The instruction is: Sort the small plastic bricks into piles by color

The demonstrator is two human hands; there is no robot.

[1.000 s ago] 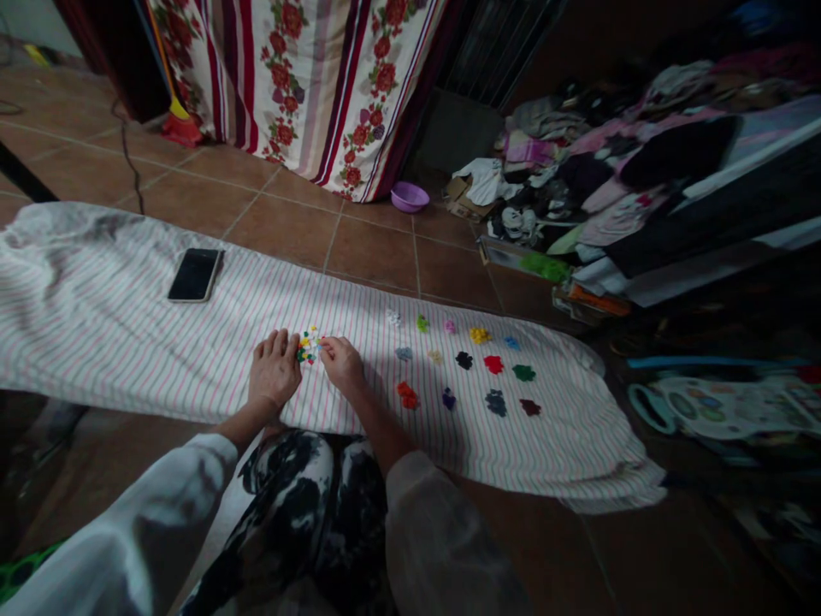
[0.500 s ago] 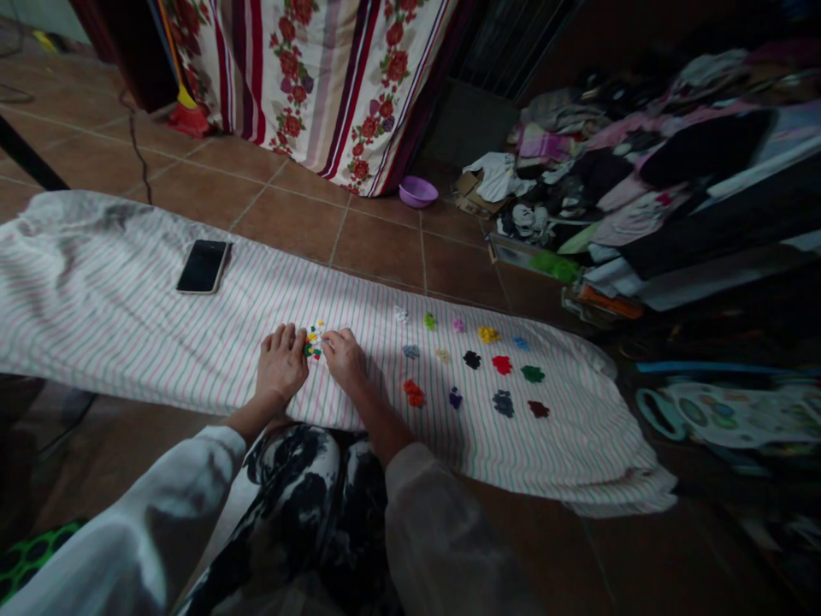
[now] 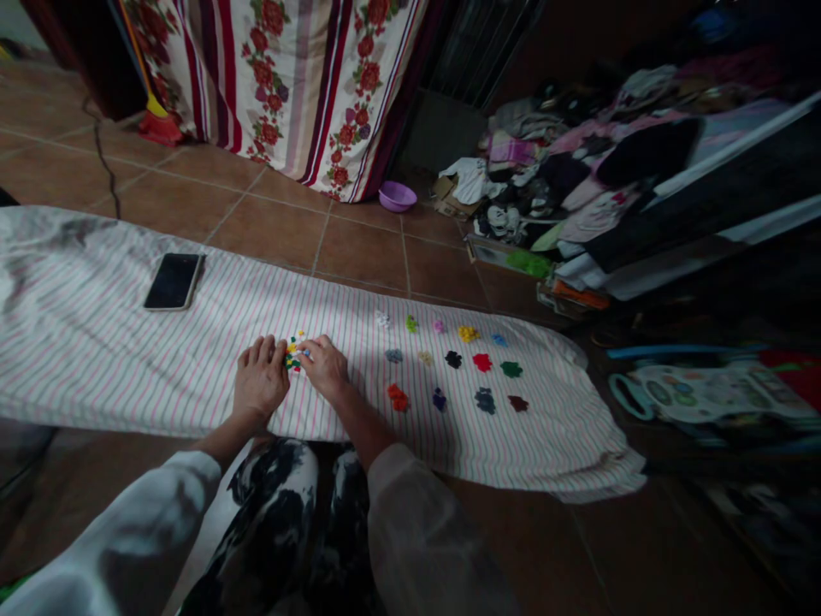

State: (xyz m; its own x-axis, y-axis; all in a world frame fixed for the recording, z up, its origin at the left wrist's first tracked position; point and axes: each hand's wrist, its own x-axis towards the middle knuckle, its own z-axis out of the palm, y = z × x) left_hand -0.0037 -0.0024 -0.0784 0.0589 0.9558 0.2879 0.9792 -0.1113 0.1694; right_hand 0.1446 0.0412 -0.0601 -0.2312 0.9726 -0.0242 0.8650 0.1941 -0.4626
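My left hand (image 3: 262, 378) lies flat on the striped cloth (image 3: 211, 359), its fingertips beside a small cluster of mixed yellow, green, red and white pieces (image 3: 292, 359). From the other side, my right hand (image 3: 327, 368) reaches into that cluster with thumb and forefinger pinched together. Whatever may be between those fingertips is too small to name. To the right, several little heaps sorted by colour sit in rows, among them a yellow heap (image 3: 468, 334), a red heap (image 3: 481, 363), a black heap (image 3: 453, 359) and an orange heap (image 3: 398, 397).
A phone (image 3: 174, 281) rests on the cloth at the left. Beyond the cloth, a purple basin (image 3: 398, 197) stands on the tiled floor by a floral curtain (image 3: 288, 94). Piled clothes (image 3: 532, 171) and a printed plastic board (image 3: 699, 392) are at the right.
The camera has turned slightly, so everything sits further left in view. My right hand stays pinched at the mixed pieces, and my left hand remains flat beside them.
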